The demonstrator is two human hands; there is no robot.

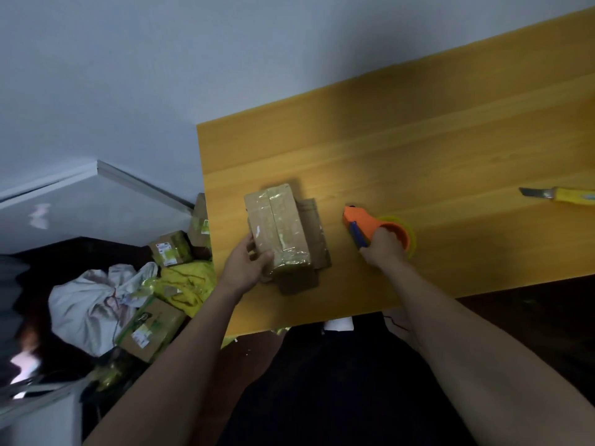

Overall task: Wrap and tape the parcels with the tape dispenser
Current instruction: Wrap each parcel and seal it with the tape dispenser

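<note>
Several taped parcels (167,247) lie on the floor at left. On the tabletop (418,149), the left hand (248,263) grips a taped parcel (278,230) atop flat cardboard (317,239); the right hand (384,247) holds the orange tape dispenser (370,228). A yellow utility knife (560,196) lies far right.

On the table (450,149), the parcel (278,228) lies left of the tape dispenser (373,228); a knife (560,196) far right.

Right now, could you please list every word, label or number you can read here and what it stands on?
None can be read.
Parcel in the left hand: no print visible.
Boxes on the floor: white labels, too blurred.
Utility knife: a mark, too small.
</note>
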